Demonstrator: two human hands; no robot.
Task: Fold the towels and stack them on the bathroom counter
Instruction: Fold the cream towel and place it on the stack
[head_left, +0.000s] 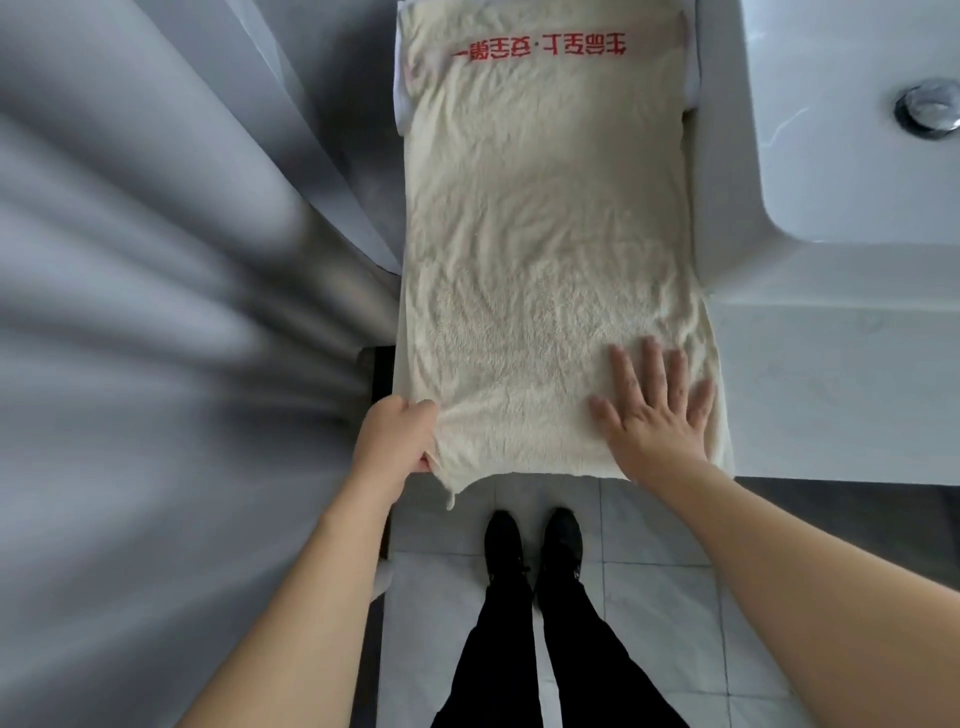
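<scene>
Towel (545, 249) spread lengthwise on the tabletop (831, 389), its near edge overhanging the front. Left hand (397, 436) pinches the near-left corner; right hand (657, 410) lies flat, fingers straight, pressing the near-right part. Likely faults: the overhanging corner slipping to the floor (649, 597) if the pinch loosens; a skewed fold if the flat hand drags the cloth. Surroundings: sink (857, 156) just right of the towel, curtain (156, 260) crowding the left edge, a white cloth (401, 104) beneath the far end.
</scene>
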